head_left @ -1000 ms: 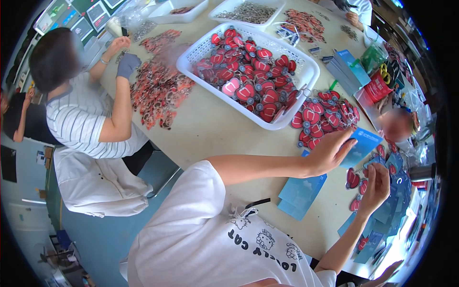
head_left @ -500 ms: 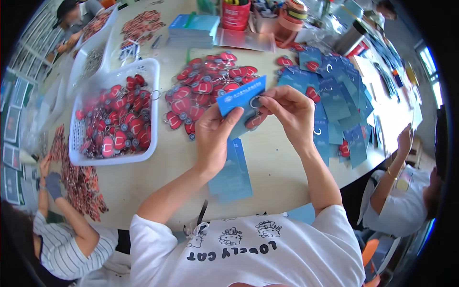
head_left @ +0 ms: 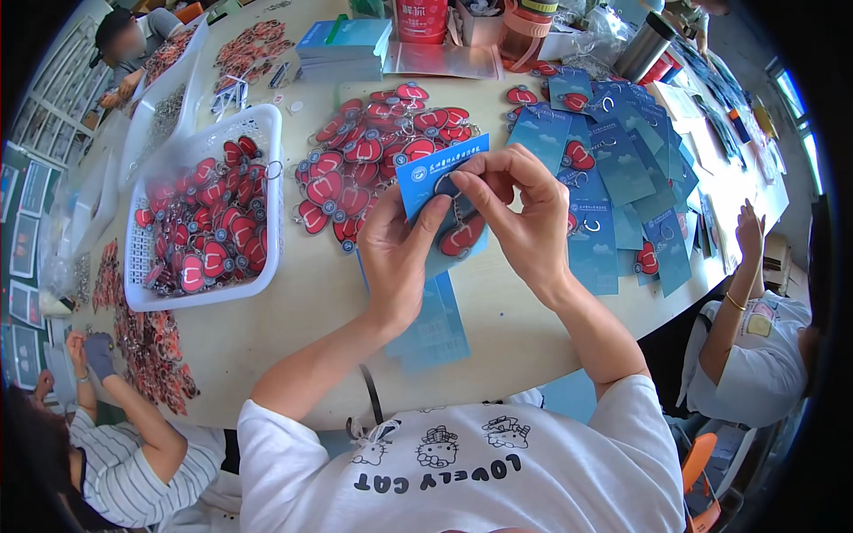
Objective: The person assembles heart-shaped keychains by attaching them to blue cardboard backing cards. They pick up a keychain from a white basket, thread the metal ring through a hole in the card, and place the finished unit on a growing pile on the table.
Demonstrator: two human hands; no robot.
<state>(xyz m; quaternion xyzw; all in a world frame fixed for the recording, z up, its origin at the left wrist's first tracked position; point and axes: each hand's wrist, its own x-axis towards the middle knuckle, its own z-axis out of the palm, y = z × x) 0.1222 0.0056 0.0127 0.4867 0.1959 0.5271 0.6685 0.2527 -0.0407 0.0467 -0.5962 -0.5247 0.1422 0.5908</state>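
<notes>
Above the table, my left hand (head_left: pixel 395 253) is closed on a blue printed card (head_left: pixel 418 182), pinching its lower edge with the thumb in front. My right hand (head_left: pixel 526 218) is closed too, its thumb and fingertips pressed at the metal ring of a red keychain (head_left: pixel 462 238). The ring lies against the card's upper part; whether it passes through the card I cannot tell. The red charm dangles on a short chain in front of the card. Below my hands a few more blue cards (head_left: pixel 435 333) lie on the table. Behind them spreads a heap of red keychains (head_left: pixel 364 151).
A white basket (head_left: pixel 274 178) of red keychains stands on the left. On the right lie overlapping blue cards (head_left: pixel 591 226) with keychains attached. At the back are a card stack (head_left: pixel 342 58), a red tub (head_left: pixel 420 22) and a tumbler (head_left: pixel 647 46). Co-workers sit on both sides.
My right hand has drawn in toward the card, and the red charm now hangs more fully in sight. The whole view has shifted slightly. A co-worker's hand at right has risen.
</notes>
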